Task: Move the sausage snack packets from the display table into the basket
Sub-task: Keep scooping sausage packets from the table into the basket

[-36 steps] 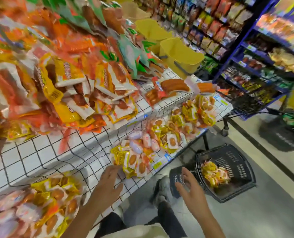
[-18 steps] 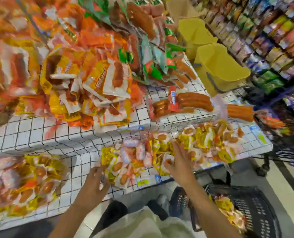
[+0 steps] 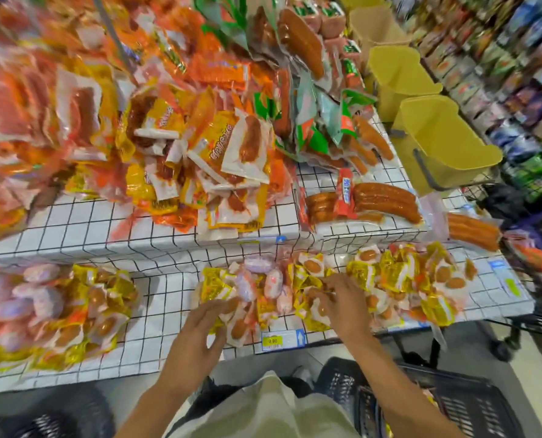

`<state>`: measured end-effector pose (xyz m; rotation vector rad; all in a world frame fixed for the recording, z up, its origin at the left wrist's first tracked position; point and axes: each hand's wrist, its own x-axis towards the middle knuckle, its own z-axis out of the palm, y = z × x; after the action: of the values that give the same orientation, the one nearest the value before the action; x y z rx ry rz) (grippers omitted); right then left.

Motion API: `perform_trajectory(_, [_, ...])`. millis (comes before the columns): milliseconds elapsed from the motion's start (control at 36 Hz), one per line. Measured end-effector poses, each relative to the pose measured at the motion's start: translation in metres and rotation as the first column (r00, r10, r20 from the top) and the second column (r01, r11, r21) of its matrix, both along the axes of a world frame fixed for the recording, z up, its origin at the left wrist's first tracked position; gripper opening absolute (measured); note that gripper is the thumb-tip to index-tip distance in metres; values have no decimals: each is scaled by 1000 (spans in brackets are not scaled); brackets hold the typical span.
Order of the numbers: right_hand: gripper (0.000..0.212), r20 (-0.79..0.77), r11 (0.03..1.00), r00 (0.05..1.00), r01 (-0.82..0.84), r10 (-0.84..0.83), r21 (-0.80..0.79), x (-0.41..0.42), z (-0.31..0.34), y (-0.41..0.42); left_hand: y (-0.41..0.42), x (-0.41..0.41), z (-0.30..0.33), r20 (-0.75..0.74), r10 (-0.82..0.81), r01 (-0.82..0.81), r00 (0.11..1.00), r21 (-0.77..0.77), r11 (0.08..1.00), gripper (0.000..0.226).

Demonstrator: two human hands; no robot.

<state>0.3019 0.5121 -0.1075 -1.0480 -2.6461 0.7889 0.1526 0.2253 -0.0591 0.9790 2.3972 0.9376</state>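
Both hands on the sausage snack packets (image 3: pixel 263 292), left hand (image 3: pixel 197 339) fingers spread, right hand (image 3: pixel 342 305) fingers curled into the pile

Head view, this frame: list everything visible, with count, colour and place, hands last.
small sausage snack packets: a heap, yellow and white, front edge of the table
second packet heap: many, yellow, pink, front left
larger sausage packs: piled, orange, yellow, upper tier
long sausages: several, brown-orange, upper tier right
display table: one, white, black grid
price tag: one, blue-yellow, front edge
yellow buckets: at least two, right of table
basket: one, black, lower right
left hand: on the packets, fingers spread
right hand: fingers curled into the packets
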Motion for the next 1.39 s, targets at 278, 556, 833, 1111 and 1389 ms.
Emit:
perform_trajectory(278, [22, -381, 976, 911, 88, -159, -199, 3, 50, -15, 84, 15, 17, 489, -206, 168, 847, 121, 978, 45])
perform_trajectory(556, [23, -610, 942, 753, 41, -249, -334, 32, 111, -19, 155, 30, 37, 735, -122, 64, 667, 106, 992, 137])
perform_trajectory(833, [18, -515, 930, 853, -121, -82, -347, 40, 107, 9, 206, 66, 6, 768, -35, -72, 639, 105, 992, 54])
perform_trajectory(1111, [47, -402, 910, 867, 126, -294, -394, 120, 68, 78, 179, 68, -21, 956, 230, -309, 182, -166, 936, 118])
perform_trajectory(1389, [108, -42, 608, 746, 507, -664, -611, 165, 24, 178, 188, 84, -13, 928, 316, -433, 199, -206, 877, 102])
